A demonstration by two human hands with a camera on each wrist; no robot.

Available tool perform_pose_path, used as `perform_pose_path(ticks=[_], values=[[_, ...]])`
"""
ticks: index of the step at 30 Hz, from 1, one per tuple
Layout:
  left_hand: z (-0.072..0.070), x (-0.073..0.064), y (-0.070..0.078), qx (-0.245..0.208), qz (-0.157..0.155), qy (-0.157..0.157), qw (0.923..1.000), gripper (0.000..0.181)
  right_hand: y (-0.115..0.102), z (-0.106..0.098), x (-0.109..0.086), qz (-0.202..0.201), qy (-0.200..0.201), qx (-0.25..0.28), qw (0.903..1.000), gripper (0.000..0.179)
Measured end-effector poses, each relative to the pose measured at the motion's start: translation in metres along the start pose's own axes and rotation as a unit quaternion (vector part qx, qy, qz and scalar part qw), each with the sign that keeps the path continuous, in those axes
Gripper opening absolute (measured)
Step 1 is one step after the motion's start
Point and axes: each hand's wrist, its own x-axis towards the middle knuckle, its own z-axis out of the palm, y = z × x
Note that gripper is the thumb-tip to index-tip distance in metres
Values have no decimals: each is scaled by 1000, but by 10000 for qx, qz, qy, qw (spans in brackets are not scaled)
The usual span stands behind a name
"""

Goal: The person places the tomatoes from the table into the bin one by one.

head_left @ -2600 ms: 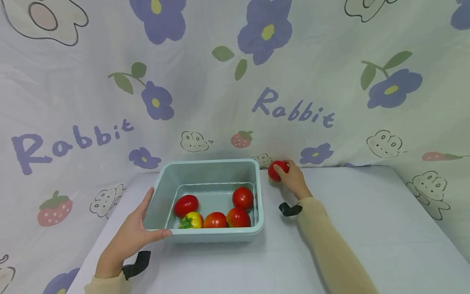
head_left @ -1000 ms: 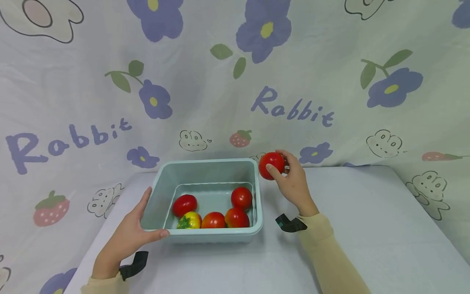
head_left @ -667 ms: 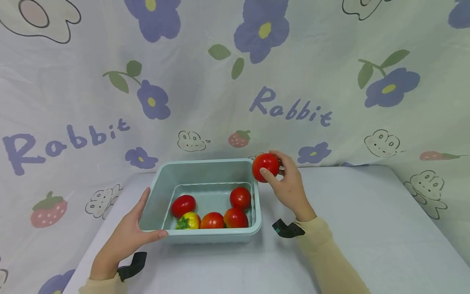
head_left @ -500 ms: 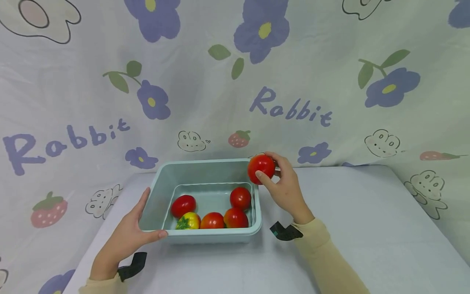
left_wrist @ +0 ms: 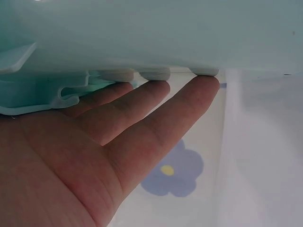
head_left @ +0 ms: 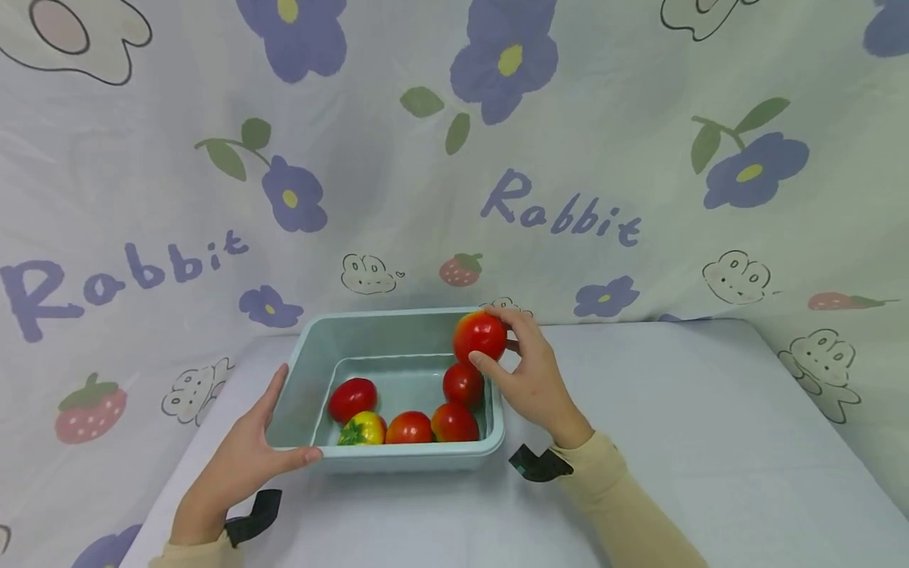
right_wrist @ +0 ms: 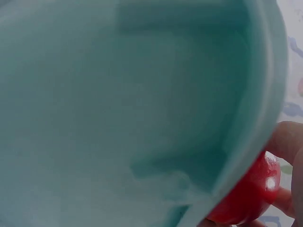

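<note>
In the head view my right hand (head_left: 529, 375) holds a red tomato (head_left: 480, 338) between thumb and fingers, above the back right part of a pale blue-green plastic bin (head_left: 376, 461). The right wrist view shows the same tomato (right_wrist: 251, 194) partly hidden by the bin wall. My left hand (head_left: 245, 457) steadies the bin's left front corner, thumb along the front rim. Its straight fingertips touch the outer wall in the left wrist view. Inside the bin lie several red tomatoes (head_left: 463, 385) and a yellow-and-green vegetable (head_left: 363, 428) that looks like a bell pepper.
The bin stands on a table with a white cloth (head_left: 660, 410). Behind it hangs a curtain (head_left: 398, 189) printed with flowers, rabbits and lettering. Black straps or mounts (head_left: 541, 464) sit at both wrists.
My right hand has picked the tomato up from the table right of the bin and carried it left, over the right rim, to above the bin's inside. The left hand keeps its place.
</note>
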Motion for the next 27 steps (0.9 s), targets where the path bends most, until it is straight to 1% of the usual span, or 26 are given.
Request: perform_pose_path(ticks=[4, 8, 15, 21, 27], values=[[0, 0, 0, -2, -20, -21, 10000, 117, -1, 6, -2, -139, -180, 19, 9997, 57], [0, 0, 0, 22, -31, -10, 10000, 117, -3, 12, -3, -213, -271, -20, 9994, 56], [-1, 1, 1, 58, -52, -13, 10000, 117, -6, 19, -4, -228, -468, 20, 9986, 57], [-1, 1, 1, 122, -78, 8, 9999, 117, -6, 26, -3, -282, -572, -52, 9980, 57], [-1, 2, 2, 84, -13, 23, 10000, 117, -8, 29, -3, -149, -680, -312, 9971, 58]])
